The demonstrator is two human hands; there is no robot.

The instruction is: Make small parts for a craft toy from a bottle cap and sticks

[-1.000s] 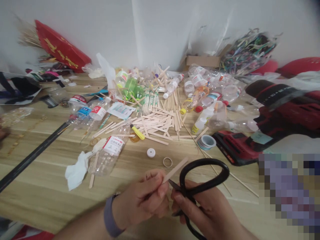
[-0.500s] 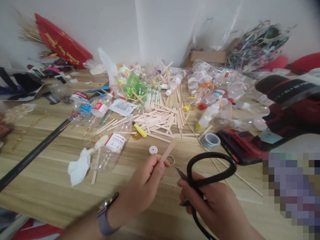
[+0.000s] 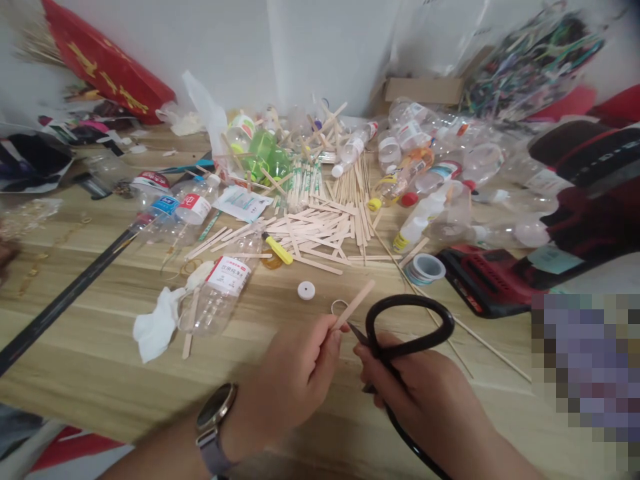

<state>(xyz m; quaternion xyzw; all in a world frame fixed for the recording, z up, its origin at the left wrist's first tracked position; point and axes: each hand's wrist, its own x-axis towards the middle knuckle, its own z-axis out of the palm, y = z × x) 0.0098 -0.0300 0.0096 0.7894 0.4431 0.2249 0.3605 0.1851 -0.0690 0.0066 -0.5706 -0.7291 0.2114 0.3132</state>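
1. Above the near edge of the desk [image 3: 100, 293], middle: left hand [image 3: 295, 373], fingers curled closed, one wooden stick [image 3: 356, 301] pinched between thumb and forefinger, free end slanting up toward the far right corner. Watch [image 3: 216, 410] on the wrist.
2. Above the near edge, right of item 1: right hand [image 3: 425, 393], closed around the handles of black scissors [image 3: 371, 327]. Blades parted; upper tip just beside the pinched end of the stick, contact impossible to tell.
3. Beyond the left hand, toward the desk's centre: white disc [image 3: 306, 291] with a central hole, lying flat; thin ring [image 3: 334, 304], partly hidden by the stick.
4. Centre, toward the far edge: heap of loose sticks [image 3: 320, 233]; yellow cutter [image 3: 280, 250] at its near side.
5. Left of centre: clear bottle [image 3: 227, 277], red-and-white label, on its side; crumpled tissue [image 3: 157, 327] near it.
6. Toward the left edge: dark rod [image 3: 65, 300], laid diagonally.
7. Toward the right edge: red-and-black power drill [image 3: 500, 280]; tape roll [image 3: 425, 269] just beside its base.
8. Along the far edge: green bottles [image 3: 265, 157] left of the middle; pile of clear bottles [image 3: 400, 143] to the right; open cardboard box [image 3: 425, 90] behind the pile.
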